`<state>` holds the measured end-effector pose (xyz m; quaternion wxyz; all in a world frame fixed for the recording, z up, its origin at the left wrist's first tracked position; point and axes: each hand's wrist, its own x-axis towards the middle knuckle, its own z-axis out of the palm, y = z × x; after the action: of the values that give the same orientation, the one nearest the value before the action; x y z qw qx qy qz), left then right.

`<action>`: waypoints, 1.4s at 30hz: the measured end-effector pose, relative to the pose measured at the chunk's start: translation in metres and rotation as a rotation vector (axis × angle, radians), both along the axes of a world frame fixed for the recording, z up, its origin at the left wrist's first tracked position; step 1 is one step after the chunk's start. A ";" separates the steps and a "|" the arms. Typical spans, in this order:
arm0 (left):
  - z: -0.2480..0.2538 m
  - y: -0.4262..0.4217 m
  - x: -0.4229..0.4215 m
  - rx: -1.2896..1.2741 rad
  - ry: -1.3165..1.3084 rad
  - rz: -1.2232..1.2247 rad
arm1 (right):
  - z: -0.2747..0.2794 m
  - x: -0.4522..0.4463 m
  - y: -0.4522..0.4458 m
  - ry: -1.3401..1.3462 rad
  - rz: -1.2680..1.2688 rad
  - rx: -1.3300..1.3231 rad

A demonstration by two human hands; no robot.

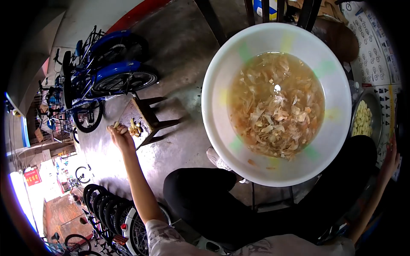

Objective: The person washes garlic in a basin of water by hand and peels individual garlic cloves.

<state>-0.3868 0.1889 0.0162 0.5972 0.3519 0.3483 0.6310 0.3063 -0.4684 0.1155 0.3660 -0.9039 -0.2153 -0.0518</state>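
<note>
My left hand (121, 135) is stretched out over a small wooden stool (147, 115) at the left. Its fingers are curled round pale pieces that look like garlic cloves. More yellowish-brown cloves (136, 128) lie on the stool beside the fingers. My right hand (389, 158) is at the far right edge, dim and partly blurred, with its fingers stretched out and nothing visible in them. It is near a metal bowl (376, 106) of peeled garlic cloves (362, 119). Before my knees stands a large white basin (218, 98) of cloudy brown water with garlic skins (277, 115) floating in it.
Blue-fendered bicycles (117, 72) stand beyond the stool, and a row of black tyres (104, 202) is at lower left. A dark chair (209, 19) is behind the basin. Printed sheets (369, 51) lie at the upper right. My black-trousered legs (200, 187) flank the basin's near side.
</note>
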 end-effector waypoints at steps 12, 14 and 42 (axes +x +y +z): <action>0.132 -0.234 0.351 -0.342 0.150 -0.603 | 0.021 -0.210 0.336 0.656 0.969 0.337; 0.131 -0.245 0.375 -0.350 0.076 -0.621 | -0.002 -0.196 0.333 0.534 0.959 0.404; 0.090 -0.232 0.373 -0.760 0.049 -0.836 | -0.037 -0.153 0.352 1.376 0.770 0.334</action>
<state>-0.0141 -0.0432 0.1059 0.8727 0.2347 0.3960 0.1625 0.1537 -0.1160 0.0784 0.5390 -0.5290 -0.2274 0.6148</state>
